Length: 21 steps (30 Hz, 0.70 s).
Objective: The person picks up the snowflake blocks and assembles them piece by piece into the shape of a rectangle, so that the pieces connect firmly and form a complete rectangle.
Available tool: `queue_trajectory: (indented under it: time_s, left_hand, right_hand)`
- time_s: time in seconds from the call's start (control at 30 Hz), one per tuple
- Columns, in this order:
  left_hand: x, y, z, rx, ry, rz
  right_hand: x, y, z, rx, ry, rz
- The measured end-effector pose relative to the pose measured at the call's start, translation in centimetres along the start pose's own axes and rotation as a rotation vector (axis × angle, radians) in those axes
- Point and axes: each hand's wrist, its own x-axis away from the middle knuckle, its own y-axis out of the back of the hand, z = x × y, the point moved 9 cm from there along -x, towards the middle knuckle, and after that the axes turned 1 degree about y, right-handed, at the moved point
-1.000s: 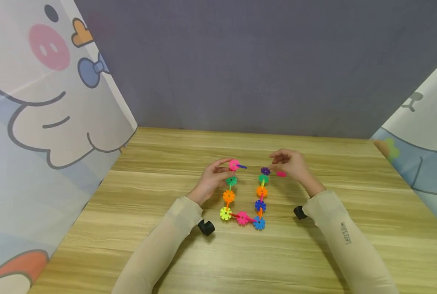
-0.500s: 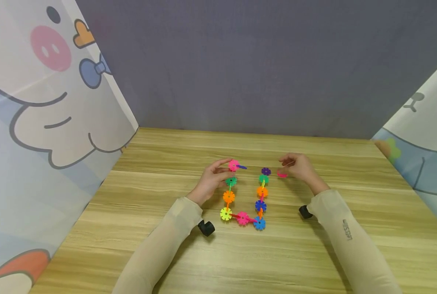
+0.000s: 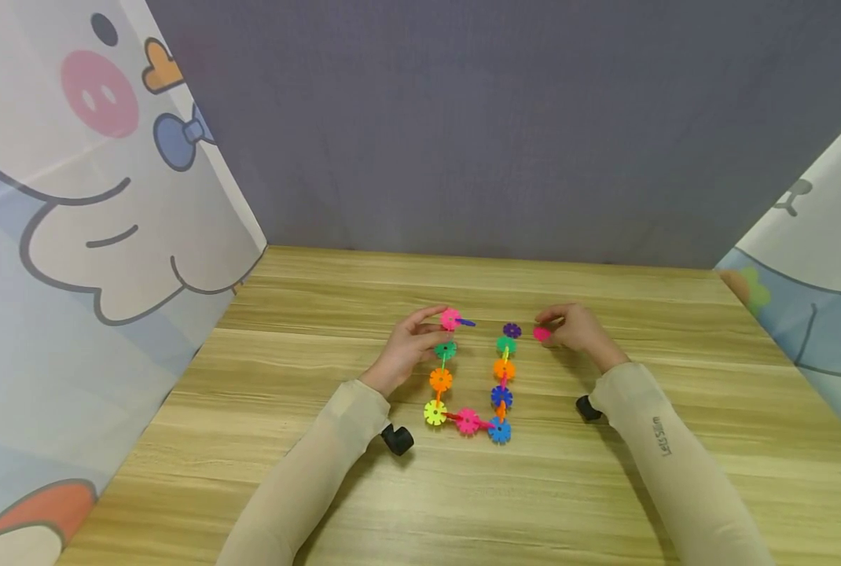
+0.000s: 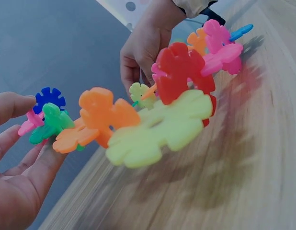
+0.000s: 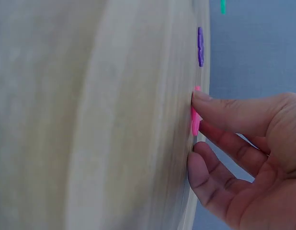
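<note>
In the head view a U-shaped chain of interlocking plastic flower discs (image 3: 467,421) extends over the table. My left hand (image 3: 406,351) holds its left end between thumb and fingers, near the green disc (image 3: 445,350) and the pink one (image 3: 451,318) with a blue disc slotted into it. The left wrist view shows orange, yellow and red discs (image 4: 179,72) raised off the wood. My right hand (image 3: 578,328) has thumb and index finger at a loose pink disc (image 5: 195,120) low at the tabletop, pinching its edge. A purple disc (image 3: 512,330) lies flat beside the chain's green right end (image 3: 506,346).
The wood-grain table (image 3: 420,503) ends at a grey partition (image 3: 463,134) behind. Cartoon-printed panels (image 3: 95,196) stand at left and right. A black wrist device (image 3: 397,439) sits under each forearm.
My right hand has moved slightly right, away from the purple disc, and lowered to the loose pink disc. The left hand and the chain stay nearly still.
</note>
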Motion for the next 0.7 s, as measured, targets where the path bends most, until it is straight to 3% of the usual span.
queue_trajectory:
  time_s: [0.7]
  left_hand:
    - [-0.13, -0.1, 0.05, 0.022, 0.015, 0.008]
  right_hand:
    - [-0.29, -0.12, -0.09, 0.038, -0.04, -0.031]
